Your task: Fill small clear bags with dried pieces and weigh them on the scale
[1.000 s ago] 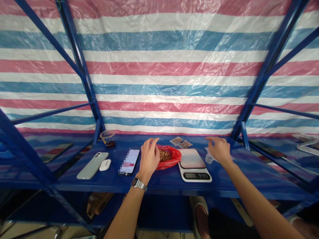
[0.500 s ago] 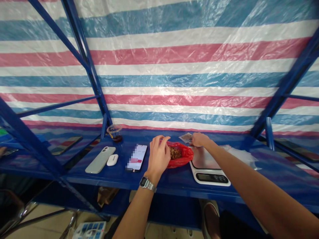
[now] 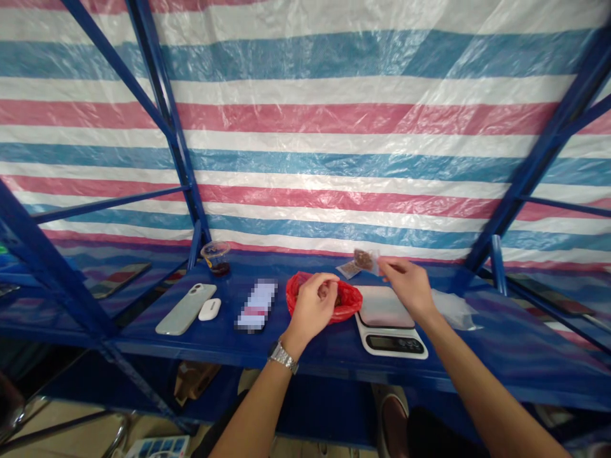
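Over a red plastic bag (image 3: 351,310) is my left hand (image 3: 312,305), its fingers curled together at the bag's opening; whatever they hold, if anything, is hidden. Brown, nut-like bits show inside the red bag. My right hand (image 3: 409,285) pinches the edge of a small clear plastic bag (image 3: 365,259) with brown contents, raised above the shelf. Behind it, another small filled bag (image 3: 348,270) lies flat. A white kitchen scale (image 3: 394,343) with a bare metal plate (image 3: 386,306) stands below my right hand.
Clear plastic bags (image 3: 456,310) lie right of the scale. To the left are a phone with a lit screen (image 3: 258,305), a white earbud case (image 3: 209,309), a pale phone (image 3: 186,310) and a clear cup (image 3: 217,258) with dark liquid. Blue posts (image 3: 165,121) frame the shelf.
My right hand has lifted a small filled bag off the shelf and drawn back to the right. My left hand has moved from the red bag's rim to over its opening, fingers now curled.
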`<state>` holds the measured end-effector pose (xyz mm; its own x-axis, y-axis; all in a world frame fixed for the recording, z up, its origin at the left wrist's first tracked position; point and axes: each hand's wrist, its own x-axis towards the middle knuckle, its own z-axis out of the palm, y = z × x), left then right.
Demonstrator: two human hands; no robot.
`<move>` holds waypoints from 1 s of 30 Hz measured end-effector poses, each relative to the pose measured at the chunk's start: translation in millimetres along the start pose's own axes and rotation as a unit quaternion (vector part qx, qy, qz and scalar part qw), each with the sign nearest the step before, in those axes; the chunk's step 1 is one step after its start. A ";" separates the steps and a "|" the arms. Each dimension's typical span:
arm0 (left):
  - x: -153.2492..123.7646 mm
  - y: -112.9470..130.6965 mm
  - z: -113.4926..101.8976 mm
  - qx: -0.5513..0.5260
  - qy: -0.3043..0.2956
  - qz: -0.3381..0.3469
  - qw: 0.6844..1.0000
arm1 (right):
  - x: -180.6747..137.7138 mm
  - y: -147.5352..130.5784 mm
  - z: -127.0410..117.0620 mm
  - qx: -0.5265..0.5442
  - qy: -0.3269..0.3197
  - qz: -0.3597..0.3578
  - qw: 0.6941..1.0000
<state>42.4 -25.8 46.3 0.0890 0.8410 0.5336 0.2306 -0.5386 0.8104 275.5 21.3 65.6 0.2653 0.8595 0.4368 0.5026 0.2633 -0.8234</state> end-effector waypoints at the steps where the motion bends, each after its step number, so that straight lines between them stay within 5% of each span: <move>1: 0.0 1.5 7.6 -0.064 -0.012 -0.029 0.997 | -15.5 -6.3 4.7 0.059 -0.025 -0.009 0.998; 6: -0.7 6.9 32.5 -0.224 -0.017 -0.074 0.972 | -64.9 -32.8 30.8 0.222 -0.142 -0.006 0.965; 15: -2.4 -4.8 22.2 -0.185 -0.046 -0.074 0.979 | -70.2 -32.7 30.5 0.240 -0.215 -0.020 0.946; 25: -5.9 -10.0 17.5 0.107 -0.037 0.010 0.994 | -73.7 -25.2 58.8 0.169 -0.022 0.022 0.985; 30: 3.4 -9.9 17.2 0.043 0.027 -0.039 0.998 | -68.0 -24.6 68.9 0.181 0.000 0.015 0.983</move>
<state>57.1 -16.7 36.0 0.0161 0.8752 0.4834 0.3167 -0.4631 0.8278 188.4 -13.4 31.2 0.2755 0.8689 0.4113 0.1686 0.3775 -0.9105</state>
